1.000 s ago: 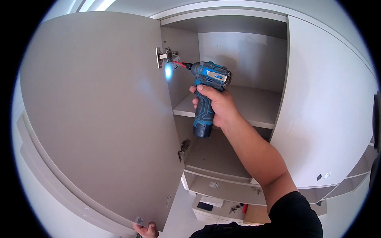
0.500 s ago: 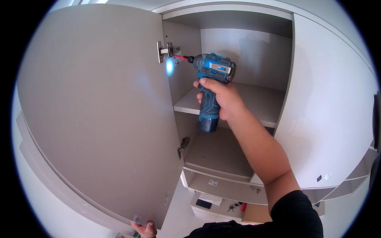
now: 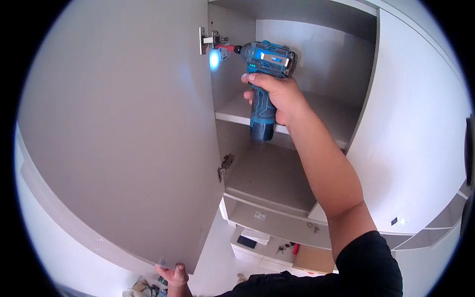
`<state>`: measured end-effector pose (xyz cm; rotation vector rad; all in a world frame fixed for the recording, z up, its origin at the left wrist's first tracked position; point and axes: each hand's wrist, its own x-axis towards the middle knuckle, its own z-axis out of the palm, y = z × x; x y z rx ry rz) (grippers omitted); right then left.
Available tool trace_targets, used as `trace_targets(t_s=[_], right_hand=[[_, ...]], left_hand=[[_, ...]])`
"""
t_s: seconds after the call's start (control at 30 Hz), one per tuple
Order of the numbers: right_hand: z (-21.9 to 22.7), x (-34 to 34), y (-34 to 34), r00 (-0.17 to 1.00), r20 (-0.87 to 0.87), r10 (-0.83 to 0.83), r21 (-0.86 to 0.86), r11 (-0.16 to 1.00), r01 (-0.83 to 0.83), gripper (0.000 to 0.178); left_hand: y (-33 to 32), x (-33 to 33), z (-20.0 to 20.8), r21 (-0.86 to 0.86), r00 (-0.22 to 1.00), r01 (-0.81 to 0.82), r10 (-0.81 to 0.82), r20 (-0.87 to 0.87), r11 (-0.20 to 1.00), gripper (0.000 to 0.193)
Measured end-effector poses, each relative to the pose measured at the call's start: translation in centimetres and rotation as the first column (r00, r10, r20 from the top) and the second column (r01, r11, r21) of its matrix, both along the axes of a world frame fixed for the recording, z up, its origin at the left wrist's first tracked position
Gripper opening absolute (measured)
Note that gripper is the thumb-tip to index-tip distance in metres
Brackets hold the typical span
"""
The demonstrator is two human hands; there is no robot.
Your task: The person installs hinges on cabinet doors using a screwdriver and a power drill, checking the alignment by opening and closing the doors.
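Note:
My right hand is wrapped round the grip of a blue and black cordless driver. Its long red bit points left, with the tip at the upper hinge; whether it sits in a screw I cannot tell. The driver's lamp throws a bright bluish spot just below that hinge. Low on the left, my left hand grips the bottom edge of the open cabinet door, thumb on the near face and the other fingers partly hidden. A lower hinge joins the door to the cabinet side.
A shelf crosses the cabinet behind the driver. Another pale door stands on the right. Below, a lower unit bears a dark flat object, keys and a red item. Assorted things lie at the bottom left.
My view has shifted, so the cabinet and driver appear higher. The bit stays at the upper hinge, and small green lights now show on the driver. Both hands keep their hold.

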<state>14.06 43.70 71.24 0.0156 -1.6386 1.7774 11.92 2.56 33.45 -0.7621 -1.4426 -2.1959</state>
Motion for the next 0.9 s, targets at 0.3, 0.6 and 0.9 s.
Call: trace_targets(t_s=[0.3,0.6,0.9], right_hand=[[-10.0,12.3,-4.2,0.996,-0.072,0.049,-0.158,0.986,-0.060,0.055],[-27.5,39.7,-4.8,0.988,0.155,-0.027,-0.122,0.991,0.046,0.058],[-31.5,51.5,-11.8,0.893,0.260,-0.367,-0.334,0.834,0.440,0.058]], left_hand=[[2.1,5.1,0.9,-0.058,0.945,0.293,-0.280,0.169,0.954,0.093],[11.0,11.4,9.3,-0.900,0.838,0.146,-0.535,-0.108,0.411,0.067],[26.6,15.2,9.4,-0.948,0.777,-0.191,-0.551,-0.305,0.257,0.094]])
